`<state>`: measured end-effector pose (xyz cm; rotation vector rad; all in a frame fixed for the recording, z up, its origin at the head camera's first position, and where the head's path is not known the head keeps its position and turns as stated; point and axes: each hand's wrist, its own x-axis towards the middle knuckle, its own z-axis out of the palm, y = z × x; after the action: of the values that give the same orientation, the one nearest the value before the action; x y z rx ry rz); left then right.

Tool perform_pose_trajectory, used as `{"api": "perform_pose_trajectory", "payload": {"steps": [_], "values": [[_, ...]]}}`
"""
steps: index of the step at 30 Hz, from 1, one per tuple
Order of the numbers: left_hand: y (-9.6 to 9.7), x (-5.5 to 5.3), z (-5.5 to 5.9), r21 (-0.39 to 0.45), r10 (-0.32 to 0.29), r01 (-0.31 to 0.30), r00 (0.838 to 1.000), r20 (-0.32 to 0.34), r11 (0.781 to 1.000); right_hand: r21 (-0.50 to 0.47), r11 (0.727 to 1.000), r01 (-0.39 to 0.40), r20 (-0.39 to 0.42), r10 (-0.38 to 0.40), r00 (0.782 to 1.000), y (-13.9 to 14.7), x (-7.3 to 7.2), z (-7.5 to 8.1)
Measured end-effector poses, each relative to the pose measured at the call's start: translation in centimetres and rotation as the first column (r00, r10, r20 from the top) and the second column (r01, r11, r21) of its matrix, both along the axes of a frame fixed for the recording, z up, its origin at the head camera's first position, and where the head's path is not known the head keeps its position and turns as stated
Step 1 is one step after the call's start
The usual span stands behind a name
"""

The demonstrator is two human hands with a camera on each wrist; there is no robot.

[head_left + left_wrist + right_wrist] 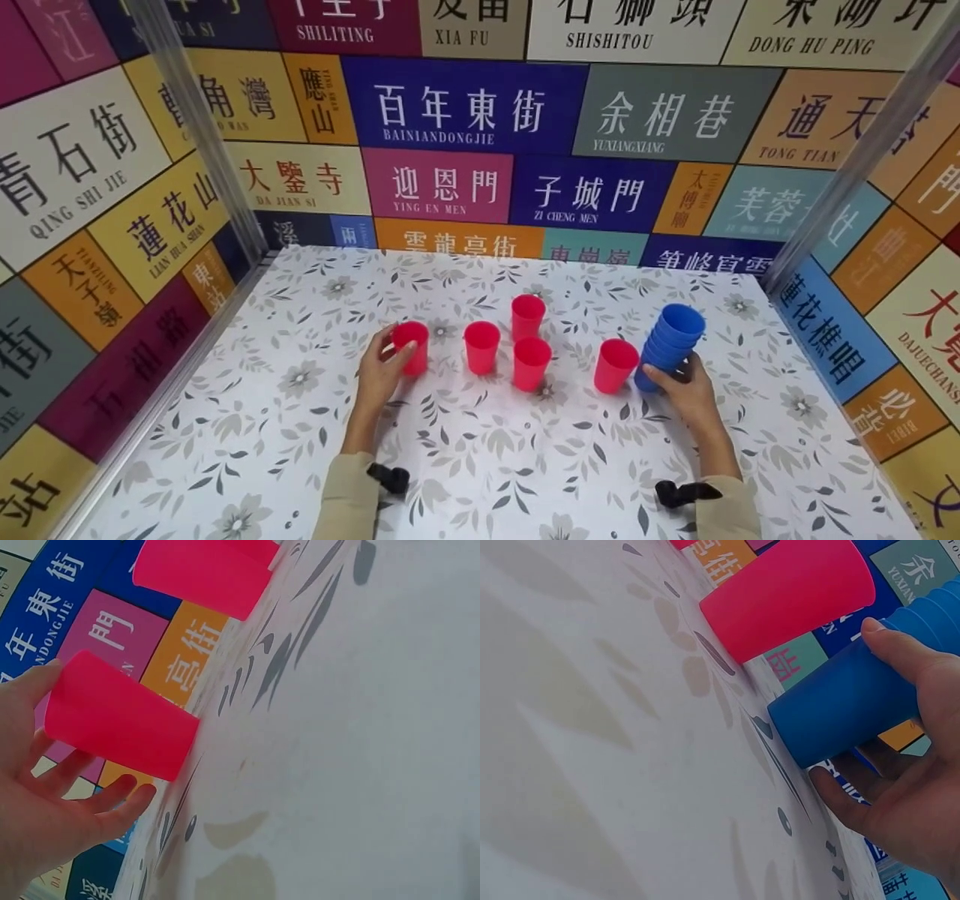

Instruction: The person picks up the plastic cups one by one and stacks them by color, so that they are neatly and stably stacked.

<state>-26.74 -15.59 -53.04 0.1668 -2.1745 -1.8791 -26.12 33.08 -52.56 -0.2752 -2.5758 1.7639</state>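
Wall panels point(465, 105) across the top of the head view read BAINIANDONGJIE, YUXIANGXIANG and ZI CHENG MEN. Five red cups point(532, 365), mouths up, spread across the middle of the frame over a floral tabletop point(465, 465). Left of centre, the left hand point(382, 367) grips the leftmost cup point(418, 358) between thumb and fingers. Right of centre, the right hand point(684, 386) holds one stack of blue cups point(666, 341), nested inside one another, too overlapped to count surely.
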Motion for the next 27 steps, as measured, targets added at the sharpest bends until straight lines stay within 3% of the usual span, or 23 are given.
{"api": "perform_pose_trajectory", "payload": {"steps": [11, 18, 27], "values": [[0.2, -0.27, -0.07, 0.005, 0.002, -0.002, 1.0, -0.028, 1.0, -0.006, 1.0, -0.002, -0.018, 0.001, 1.0, -0.07, -0.13, -0.04], [0.68, -0.52, -0.35, -0.025, 0.013, -0.012, 1.0, 0.009, 1.0, -0.014, 1.0, 0.004, -0.003, -0.004, 1.0, -0.13, -0.1, -0.18], [0.83, -0.77, -0.55, -0.005, 0.021, -0.021, 1.0, -0.004, 1.0, -0.042, 0.999, 0.002, 0.022, -0.001, 1.0, 0.33, 0.37, 0.5]]}}
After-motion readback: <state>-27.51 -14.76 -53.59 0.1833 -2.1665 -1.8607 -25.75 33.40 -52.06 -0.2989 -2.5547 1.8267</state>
